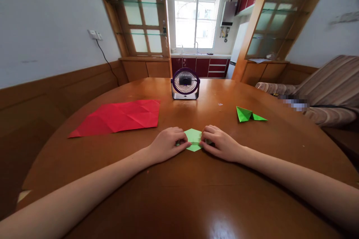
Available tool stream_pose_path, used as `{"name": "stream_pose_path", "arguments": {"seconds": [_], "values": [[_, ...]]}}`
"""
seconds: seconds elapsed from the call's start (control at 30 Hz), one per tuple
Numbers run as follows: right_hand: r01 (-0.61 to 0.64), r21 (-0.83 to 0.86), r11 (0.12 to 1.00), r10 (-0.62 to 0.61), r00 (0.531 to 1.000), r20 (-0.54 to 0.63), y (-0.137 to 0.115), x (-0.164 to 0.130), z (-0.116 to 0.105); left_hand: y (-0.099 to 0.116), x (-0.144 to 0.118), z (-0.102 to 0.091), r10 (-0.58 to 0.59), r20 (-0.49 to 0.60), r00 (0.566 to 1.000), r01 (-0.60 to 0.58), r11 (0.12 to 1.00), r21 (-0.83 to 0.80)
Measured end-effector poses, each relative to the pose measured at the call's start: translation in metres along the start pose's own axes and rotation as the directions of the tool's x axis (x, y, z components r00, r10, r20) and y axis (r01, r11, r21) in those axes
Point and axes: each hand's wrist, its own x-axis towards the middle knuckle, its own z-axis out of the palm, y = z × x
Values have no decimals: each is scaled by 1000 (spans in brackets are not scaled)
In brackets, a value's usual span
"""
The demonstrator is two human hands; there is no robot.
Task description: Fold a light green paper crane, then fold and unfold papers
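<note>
A small light green sheet of folded paper (193, 134) lies on the table between my hands, with a crease running across it and pointed top and bottom edges. My left hand (170, 142) pinches its left side between thumb and curled fingers. On the opposite side, my right hand (220, 143) pinches the right edge in the same way. Both hands rest low on the tabletop, and their fingers cover the paper's two side ends.
A brown wooden table (179, 201) spreads around me. Creased red paper (126, 115) lies to the left, and a folded bright green paper piece (244, 114) to the right. Straight ahead stands a purple desk fan (185, 82). A striped armchair (331, 82) is beyond the table's right edge.
</note>
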Motion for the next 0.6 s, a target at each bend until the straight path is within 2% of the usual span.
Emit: {"name": "stream_pose_path", "arguments": {"seconds": [0.17,0.27,0.6], "values": [[-95,7,995,95,995,10,-1,3,3,2,4,3,-252,46,967,255,960,-112],[-166,11,986,166,986,2,-1,4,6,7,6,4,-353,46,935,356,924,-140],[-293,20,956,293,956,-11,-5,8,10,13,14,4,-484,107,868,496,853,-162]]}}
